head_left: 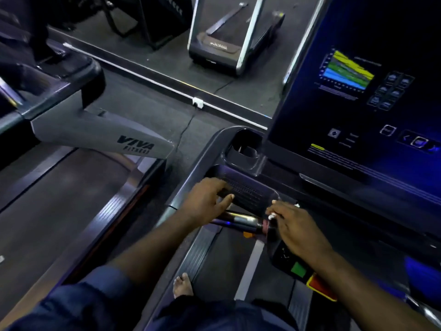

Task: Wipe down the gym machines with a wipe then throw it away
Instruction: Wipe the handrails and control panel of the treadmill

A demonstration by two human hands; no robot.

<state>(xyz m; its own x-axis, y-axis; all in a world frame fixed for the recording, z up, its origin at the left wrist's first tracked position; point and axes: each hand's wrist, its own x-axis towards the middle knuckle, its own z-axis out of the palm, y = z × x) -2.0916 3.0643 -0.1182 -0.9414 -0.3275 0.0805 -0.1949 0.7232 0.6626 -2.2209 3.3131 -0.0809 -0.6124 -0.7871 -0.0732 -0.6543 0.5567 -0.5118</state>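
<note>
The left hand (205, 201) lay relaxed, fingers nearly straight and slightly spread, its fingertips on the perforated tray (248, 192) of the treadmill (198, 254) the person stood on. The right hand (296, 228) was curled down over a white wipe (272, 215) (only small scraps of it showed past the fingers), holding it at the console edge just beside the tray, above the shiny handlebar (241, 219). Counted: two hands, one wipe, one bare foot (182, 286) on the side rail, one lit screen (358, 91), one green button (298, 269) and one red button (322, 286). There were three treadmills in all, with a second treadmill (100, 132) to the left and a third treadmill (214, 51) farther off.
</note>
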